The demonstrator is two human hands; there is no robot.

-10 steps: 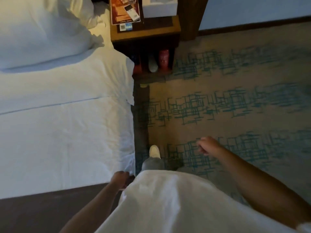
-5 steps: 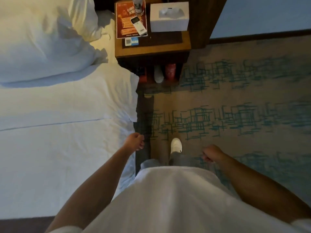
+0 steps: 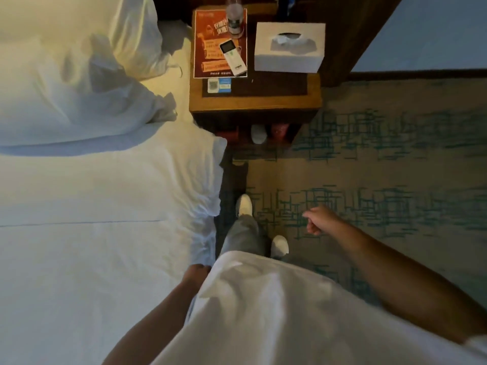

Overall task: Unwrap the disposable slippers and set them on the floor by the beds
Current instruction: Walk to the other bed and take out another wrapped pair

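From the head view, a person in a white shirt stands in the aisle between the bed (image 3: pixel 92 206) and the patterned carpet floor (image 3: pixel 382 167), one white shoe (image 3: pixel 243 204) forward and the other (image 3: pixel 279 245) behind it. The right hand (image 3: pixel 320 219) hangs over the carpet with fingers loosely curled, holding nothing. The left hand (image 3: pixel 196 272) is low beside the bed's edge, half hidden behind the shirt hem; its fingers look curled, and whether it holds anything cannot be told.

Ahead stands the nightstand (image 3: pixel 255 101). In its dark lower shelf, a whitish rounded item (image 3: pixel 257 133) sits between two red packets (image 3: pixel 279 129); these may be the wrapped slippers, but the shelf is too dim to be sure. They lie well apart from both hands, straight ahead past the forward shoe.

On the tabletop rest a white tissue box (image 3: pixel 289 47), a white remote (image 3: pixel 233 57) lying on a red leaflet (image 3: pixel 208 46), a clear bottle (image 3: pixel 234 19) at the leaflet's far end, and a small card (image 3: pixel 218 85) near the front edge. White pillows (image 3: pixel 66 83) lie at the head of the bed
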